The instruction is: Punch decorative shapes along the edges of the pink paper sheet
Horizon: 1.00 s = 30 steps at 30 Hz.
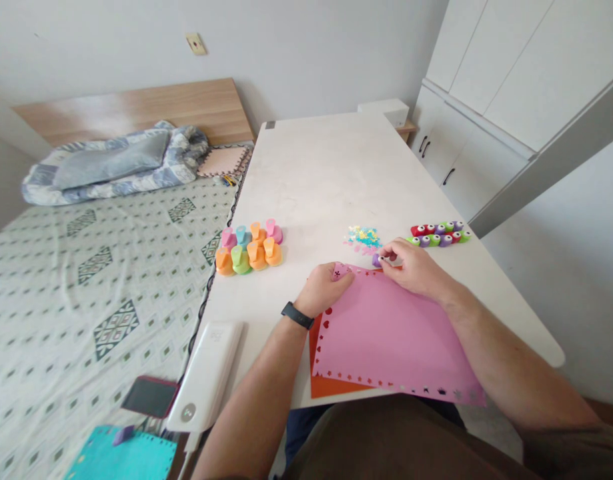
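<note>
A pink sheet of paper (396, 327) lies in front of me, with small shapes punched along its left, bottom and part of its top edge. My left hand (326, 288) pinches its upper left corner between thumb and fingers. In my right hand (411, 267) is a small purple craft punch (376, 260), held at the sheet's top edge; my fingers partly cover it. Beneath the pink sheet, an orange sheet (336, 389) shows at the left and bottom. Just beyond the punch lies a pile of blue, yellow and pink paper cutouts (365, 237).
Several larger craft punches (249, 257) stand in two rows at the left of the white table (326, 173). Several small punches (439, 235) line up at the right. A white box-like device (206, 377) sits at the near left edge, beside a bed (111, 280) with a phone (150, 396).
</note>
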Tool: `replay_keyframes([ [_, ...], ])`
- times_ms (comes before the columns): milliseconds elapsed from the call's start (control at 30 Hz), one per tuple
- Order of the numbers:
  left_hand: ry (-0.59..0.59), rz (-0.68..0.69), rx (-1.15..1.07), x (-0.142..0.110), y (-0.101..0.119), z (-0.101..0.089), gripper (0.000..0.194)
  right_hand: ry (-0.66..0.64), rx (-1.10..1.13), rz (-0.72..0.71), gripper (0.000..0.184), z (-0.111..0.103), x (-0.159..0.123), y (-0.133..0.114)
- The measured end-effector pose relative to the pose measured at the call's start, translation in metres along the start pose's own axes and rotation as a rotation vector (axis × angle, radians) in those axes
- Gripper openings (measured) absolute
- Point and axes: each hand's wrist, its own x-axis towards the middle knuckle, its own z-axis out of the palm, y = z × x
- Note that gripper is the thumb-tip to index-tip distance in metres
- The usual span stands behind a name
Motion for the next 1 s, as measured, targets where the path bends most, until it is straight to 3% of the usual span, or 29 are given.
replay_keyframes([
  [233, -0.012, 0.005, -0.044, 0.0, 0.001, -0.002, 0.033, 0.078, -0.011, 0.02, 0.005, 0.0, 0.002, 0.004],
  [433, -0.074, 0.007, -0.05, -0.003, 0.004, -0.005, 0.031, 0.132, 0.02, 0.127, 0.011, 0.0, 0.002, 0.003],
  [600, -0.145, 0.085, -0.061, -0.007, 0.01, -0.009, 0.03, 0.105, 0.05, 0.235, 0.017, -0.002, 0.001, 0.001],
  [767, -0.208, 0.102, -0.075, -0.01, 0.015, -0.015, 0.03, 0.104, 0.078, 0.242, 0.015, -0.003, 0.0, 0.001],
  [1000, -0.207, 0.08, -0.032, -0.007, 0.01, -0.018, 0.025, 0.086, 0.272, 0.343, 0.015, -0.003, 0.001, 0.007],
])
